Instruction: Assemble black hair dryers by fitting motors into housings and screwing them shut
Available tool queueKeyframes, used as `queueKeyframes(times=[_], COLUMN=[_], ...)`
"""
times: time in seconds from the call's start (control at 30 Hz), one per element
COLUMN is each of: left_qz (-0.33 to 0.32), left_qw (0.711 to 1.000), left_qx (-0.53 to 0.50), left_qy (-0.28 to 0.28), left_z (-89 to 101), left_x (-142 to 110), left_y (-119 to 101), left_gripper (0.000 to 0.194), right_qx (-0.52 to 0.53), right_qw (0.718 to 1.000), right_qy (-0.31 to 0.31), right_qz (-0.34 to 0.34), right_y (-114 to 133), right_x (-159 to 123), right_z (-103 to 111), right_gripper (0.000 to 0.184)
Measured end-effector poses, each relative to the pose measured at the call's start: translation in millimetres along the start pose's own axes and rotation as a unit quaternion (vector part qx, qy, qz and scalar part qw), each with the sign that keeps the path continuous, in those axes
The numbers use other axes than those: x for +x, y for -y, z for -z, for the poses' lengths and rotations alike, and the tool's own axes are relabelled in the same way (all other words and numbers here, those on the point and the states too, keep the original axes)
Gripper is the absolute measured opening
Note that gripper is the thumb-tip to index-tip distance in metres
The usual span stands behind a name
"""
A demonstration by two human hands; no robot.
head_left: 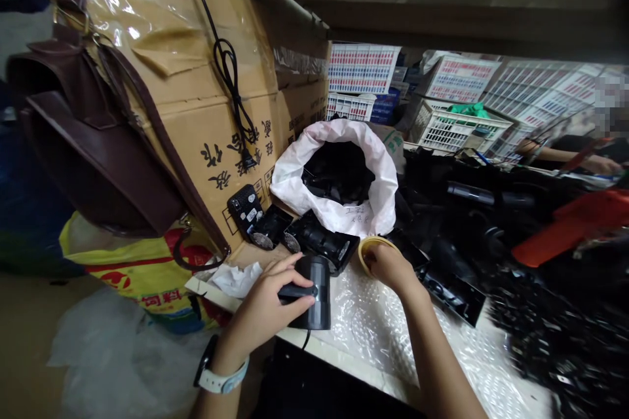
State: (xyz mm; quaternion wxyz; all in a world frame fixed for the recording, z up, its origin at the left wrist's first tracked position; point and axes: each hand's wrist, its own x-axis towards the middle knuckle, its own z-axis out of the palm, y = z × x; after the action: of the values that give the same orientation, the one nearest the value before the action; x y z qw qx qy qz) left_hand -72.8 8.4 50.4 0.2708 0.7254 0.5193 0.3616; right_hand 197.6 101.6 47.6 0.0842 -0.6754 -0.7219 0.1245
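Note:
My left hand (265, 304) is closed around a black cylindrical device (314, 291) standing on bubble wrap (383, 334) at the table's near edge; my fingers press on a flat black piece on its side. My right hand (388, 268) grips a roll of yellowish tape (371, 247) just right of the device. A white watch (219, 376) sits on my left wrist. Several black plastic housings (319, 242) lie just behind the device.
A white sack (378, 203) full of black parts stands behind. A large cardboard box (196, 98) with a black cord and a brown leather bag (93, 137) fills the left. Black parts pile at right (565, 334). White crates (457, 127) stand at back. Another person's arm (565, 157) is far right.

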Motion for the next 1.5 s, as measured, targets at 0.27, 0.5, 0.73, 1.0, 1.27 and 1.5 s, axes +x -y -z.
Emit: queueKeyframes(times=[0.27, 0.5, 0.73, 1.0, 1.27, 1.5], left_qz=[0.021, 0.036, 0.035, 0.026, -0.002, -0.067], left_qw=[0.999, 0.997, 0.996, 0.998, 0.998, 0.996], left_qx=[-0.035, -0.066, -0.078, -0.064, -0.055, -0.063], left_qy=[-0.017, -0.011, -0.004, 0.001, 0.000, -0.006], left_z=[-6.4, -5.4, -5.0, -5.6, -7.3, -10.2], left_x=[-5, -5, -5, -1, -2, -6], left_y=[3, 1, 4, 3, 6, 18], left_gripper=[0.013, 0.012, 0.013, 0.012, 0.018, 0.019], right_qx=[0.044, 0.158, 0.323, 0.397, 0.379, 0.392], right_qw=[0.999, 0.982, 0.942, 0.885, 0.896, 0.893], right_qy=[0.001, -0.097, -0.081, 0.055, 0.070, 0.104], right_qz=[-0.020, -0.044, 0.033, 0.238, 0.223, 0.195], right_y=[1, 6, 36, 88, 87, 86], right_x=[-6, -16, -44, -62, -64, -59], right_z=[3, 9, 16, 3, -1, -1], right_gripper=[0.020, 0.021, 0.021, 0.014, 0.017, 0.020])
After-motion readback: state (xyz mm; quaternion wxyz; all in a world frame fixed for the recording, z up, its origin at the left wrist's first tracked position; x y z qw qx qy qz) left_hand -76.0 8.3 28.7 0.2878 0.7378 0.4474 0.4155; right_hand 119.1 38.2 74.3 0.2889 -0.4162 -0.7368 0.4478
